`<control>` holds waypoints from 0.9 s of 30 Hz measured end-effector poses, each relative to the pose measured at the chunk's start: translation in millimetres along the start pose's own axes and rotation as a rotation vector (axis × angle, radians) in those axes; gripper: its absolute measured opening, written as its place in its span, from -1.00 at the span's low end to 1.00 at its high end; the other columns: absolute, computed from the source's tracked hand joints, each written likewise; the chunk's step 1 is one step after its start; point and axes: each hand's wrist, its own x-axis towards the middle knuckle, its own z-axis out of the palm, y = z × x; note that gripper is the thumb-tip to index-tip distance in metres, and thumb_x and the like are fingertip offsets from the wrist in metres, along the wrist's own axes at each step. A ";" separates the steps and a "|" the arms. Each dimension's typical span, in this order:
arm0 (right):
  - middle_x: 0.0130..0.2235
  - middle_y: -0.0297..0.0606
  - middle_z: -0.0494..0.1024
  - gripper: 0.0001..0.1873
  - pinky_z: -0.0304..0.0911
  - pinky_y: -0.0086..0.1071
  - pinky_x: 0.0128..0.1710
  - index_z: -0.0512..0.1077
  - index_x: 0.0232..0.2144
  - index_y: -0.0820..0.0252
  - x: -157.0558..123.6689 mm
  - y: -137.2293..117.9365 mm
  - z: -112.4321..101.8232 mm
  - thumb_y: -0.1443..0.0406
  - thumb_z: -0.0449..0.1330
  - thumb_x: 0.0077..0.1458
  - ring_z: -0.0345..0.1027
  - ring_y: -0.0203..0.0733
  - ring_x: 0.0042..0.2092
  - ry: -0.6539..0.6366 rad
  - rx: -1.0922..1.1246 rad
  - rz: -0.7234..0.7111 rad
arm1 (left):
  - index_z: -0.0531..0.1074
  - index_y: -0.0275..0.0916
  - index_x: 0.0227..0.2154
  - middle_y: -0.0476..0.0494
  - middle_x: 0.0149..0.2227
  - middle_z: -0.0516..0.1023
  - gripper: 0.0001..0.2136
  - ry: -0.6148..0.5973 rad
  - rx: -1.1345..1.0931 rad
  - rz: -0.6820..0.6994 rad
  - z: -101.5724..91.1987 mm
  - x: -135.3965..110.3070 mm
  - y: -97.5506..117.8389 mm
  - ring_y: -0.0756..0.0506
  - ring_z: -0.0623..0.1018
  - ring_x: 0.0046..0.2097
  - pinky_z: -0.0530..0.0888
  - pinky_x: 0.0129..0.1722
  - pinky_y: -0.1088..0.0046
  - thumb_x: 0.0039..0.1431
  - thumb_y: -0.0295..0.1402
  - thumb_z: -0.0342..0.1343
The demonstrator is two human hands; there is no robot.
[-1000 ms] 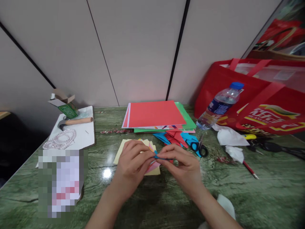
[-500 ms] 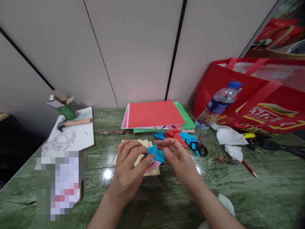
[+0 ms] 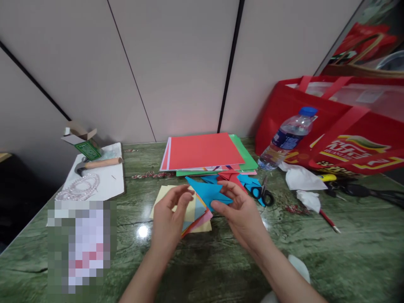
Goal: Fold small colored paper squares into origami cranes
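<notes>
A blurred-out patch [image 3: 78,246] covers whatever lies at the near left of the table [image 3: 347,252]. The red bag [image 3: 341,126] is cut off by the right edge. A dark tool [image 3: 362,191] in front of it is too dim to name. A white scrap [image 3: 298,269] by the right forearm is half hidden. The lower sheets of the small stack [image 3: 164,197] show only as yellow and pink edges under the hands.

The blue paper [image 3: 206,191] is folded to a triangle and held just above that small stack, at the middle of the table. Its sharp tip points far-left. Its long axis runs from that tip across to the right hand [image 3: 243,212]. The right fingers [image 3: 227,188] pinch its right end, thumb on top and the rest beneath. The left hand [image 3: 168,219] sits just beside the paper's left edge with its fingers loosely curled and gripping nothing. Whether its thumb touches the paper I cannot tell.

Counted: one blue-handled pair of scissors [image 3: 263,195] just right of the right hand. One heap of blue and red folded bits [image 3: 235,179], their number unclear. One big stack [image 3: 205,151] of sheets behind, red on top. One bottle [image 3: 285,139] leaning on the bag. Two tissues [image 3: 301,179]. One red pen [image 3: 330,221]. At far left, one hammer [image 3: 97,163], one box [image 3: 82,141] and one bead string [image 3: 78,187].
</notes>
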 end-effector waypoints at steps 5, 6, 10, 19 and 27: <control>-0.35 -0.31 0.45 -0.60 0.30 -0.43 -0.42 0.39 -0.30 0.13 -1.5 0.1 -0.6 0.33 0.36 -0.29 0.35 -0.19 -0.27 -0.044 -0.153 -0.024 | 0.56 -0.28 -0.47 -0.06 -0.47 0.61 -0.91 -0.271 -0.267 -0.226 8.2 -2.5 3.4 -0.09 0.56 -0.39 0.51 -0.36 0.42 -0.11 -0.40 0.23; -0.36 -0.32 0.45 -0.62 0.30 -0.42 -0.41 0.39 -0.32 0.15 -1.9 -0.2 0.1 0.33 0.36 -0.29 0.36 -0.20 -0.28 -0.060 -0.175 -0.026 | 0.57 -0.27 -0.48 -0.06 -0.47 0.62 -0.91 -0.260 -0.286 -0.238 9.4 -3.3 3.0 -0.09 0.56 -0.39 0.51 -0.35 0.42 -0.11 -0.39 0.23; -0.38 -0.30 0.47 -0.67 0.31 -0.38 -0.36 0.38 -0.37 0.19 -3.8 -1.8 3.8 0.32 0.35 -0.27 0.35 -0.21 -0.32 -0.165 -0.246 0.015 | 0.57 -0.28 -0.49 -0.08 -0.47 0.61 -0.92 -0.187 -0.330 -0.228 9.9 -3.2 0.1 -0.07 0.55 -0.43 0.51 -0.37 0.43 -0.07 -0.39 0.21; -0.44 -0.35 0.45 -0.75 0.26 -0.41 -0.41 0.40 -0.43 0.20 -3.1 -3.0 2.6 0.26 0.34 -0.22 0.32 -0.27 -0.40 -0.219 -0.257 0.001 | 0.51 -0.34 -0.57 -0.04 -0.59 0.56 -0.90 -0.258 -0.338 -0.389 7.2 -3.5 3.1 0.00 0.52 -0.54 0.47 -0.49 0.55 -0.09 -0.39 0.21; -0.55 -0.45 0.40 -0.76 0.17 -0.50 -0.51 0.38 -0.55 0.20 -3.8 -2.2 0.9 0.27 0.37 -0.27 0.21 -0.38 -0.50 -0.195 -0.106 0.111 | 0.51 -0.34 -0.56 -0.03 -0.59 0.54 -0.87 -0.316 -0.439 -0.400 7.6 -3.8 2.1 0.02 0.52 -0.54 0.47 -0.52 0.58 -0.09 -0.36 0.23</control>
